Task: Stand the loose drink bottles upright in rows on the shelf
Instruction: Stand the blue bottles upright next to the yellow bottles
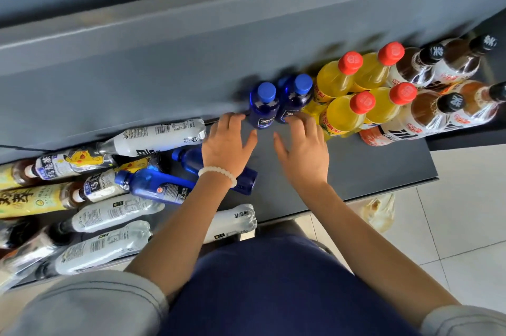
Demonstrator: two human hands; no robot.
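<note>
Dark trousers (273, 294) fill the near edge. On the left of the shelf (356, 166), loose bottles (109, 212) lie flat. Left hand (228, 144) and right hand (304, 149), each grip spread and empty, touch 2 upright blue bottles (264, 105) beside yellow bottles (345, 114). Best to nudge both flush with that row.

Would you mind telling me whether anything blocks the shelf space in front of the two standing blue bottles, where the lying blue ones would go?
Only the left hand and right hand hover there; the shelf beneath looks bare.
</note>
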